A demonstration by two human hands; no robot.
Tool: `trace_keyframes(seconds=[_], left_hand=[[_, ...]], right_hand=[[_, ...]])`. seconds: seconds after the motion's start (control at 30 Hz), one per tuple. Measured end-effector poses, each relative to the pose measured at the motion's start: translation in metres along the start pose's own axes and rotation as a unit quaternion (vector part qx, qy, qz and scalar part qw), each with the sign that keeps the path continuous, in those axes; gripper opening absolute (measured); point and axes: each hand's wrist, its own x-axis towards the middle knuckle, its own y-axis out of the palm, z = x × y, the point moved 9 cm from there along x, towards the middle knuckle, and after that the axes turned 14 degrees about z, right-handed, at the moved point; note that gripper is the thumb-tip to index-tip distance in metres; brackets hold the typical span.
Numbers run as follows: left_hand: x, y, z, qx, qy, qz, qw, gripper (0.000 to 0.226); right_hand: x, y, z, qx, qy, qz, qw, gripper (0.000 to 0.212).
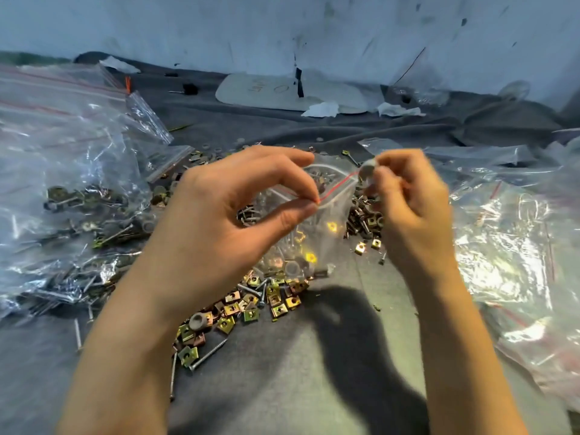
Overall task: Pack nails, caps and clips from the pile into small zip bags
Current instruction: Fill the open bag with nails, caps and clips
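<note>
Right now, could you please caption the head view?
Left hand pinches a small zip bag open; right hand holds a grey cap at its mouth.

Grey cloth (282,372) spread wide, a flat white board (257,89) against the scuffed wall (282,26), crumpled paper (323,108) just beside it.

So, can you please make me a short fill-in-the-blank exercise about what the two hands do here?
1. The left hand pinches the bag at its ____ zip line.
2. The right hand holds a round ____ at the bag's mouth.
3. The loose clips lie on a ____ cloth.
Missing words: red; cap; grey.
</note>
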Motion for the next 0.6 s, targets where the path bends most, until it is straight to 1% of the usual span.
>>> trace_keyframes(seconds=[0.03, 0.1, 0.2, 0.23, 0.27, 0.3, 0.37, 0.4, 0.43, 0.47, 0.5, 0.53, 0.57, 0.6], left_hand=[[0.001, 0.003, -0.002, -0.005, 0.003, 0.009, 1.0, 0.014], [0.004, 0.011, -0.006, -0.004, 0.013, 0.028, 1.0, 0.015], [0.007, 0.02, -0.01, -0.005, 0.025, 0.054, 0.998, 0.016], [0.007, 0.02, -0.01, -0.007, 0.027, 0.056, 0.998, 0.017], [0.007, 0.02, -0.01, -0.006, 0.027, 0.055, 0.998, 0.016], [0.006, 0.019, -0.01, -0.004, 0.026, 0.051, 0.998, 0.016], [0.005, 0.016, -0.008, -0.004, 0.021, 0.041, 0.999, 0.015], [0.004, 0.014, -0.007, -0.006, 0.019, 0.036, 0.999, 0.015], [0.004, 0.012, -0.006, -0.008, 0.017, 0.032, 0.999, 0.015], [0.003, 0.011, -0.005, -0.01, 0.014, 0.028, 0.999, 0.014], [0.003, 0.009, -0.004, -0.011, 0.011, 0.023, 1.0, 0.014], [0.002, 0.007, -0.003, -0.012, 0.008, 0.019, 1.0, 0.014], [0.002, 0.005, -0.001, -0.014, 0.005, 0.015, 1.0, 0.015], [0.002, 0.003, 0.0, -0.017, 0.003, 0.012, 1.0, 0.015]], right_hand=[[-0.002, -0.009, 0.018, 0.015, -0.041, -0.007, 0.999, 0.017], [-0.007, -0.014, 0.046, 0.019, -0.093, 0.02, 0.995, 0.013], [-0.012, -0.001, 0.06, -0.026, -0.1, 0.103, 0.989, 0.008], [-0.012, 0.001, 0.059, -0.035, -0.091, 0.117, 0.988, 0.009], [-0.011, -0.001, 0.056, -0.027, -0.081, 0.11, 0.99, 0.011], [-0.01, -0.008, 0.052, -0.005, -0.071, 0.085, 0.994, 0.012], [-0.007, -0.029, 0.034, 0.034, -0.049, -0.004, 0.998, 0.012], [-0.007, -0.038, 0.02, 0.033, -0.027, -0.048, 0.998, 0.014], [-0.008, -0.044, 0.001, 0.018, 0.013, -0.077, 0.997, 0.016], [-0.007, -0.045, -0.023, -0.014, 0.071, -0.08, 0.994, 0.019], [-0.008, -0.041, -0.049, -0.064, 0.141, -0.056, 0.986, 0.019], [-0.011, -0.035, -0.074, -0.12, 0.211, -0.023, 0.97, 0.017], [-0.016, -0.031, -0.094, -0.165, 0.267, 0.0, 0.95, 0.015], [-0.02, -0.029, -0.107, -0.198, 0.302, 0.012, 0.932, 0.014]])
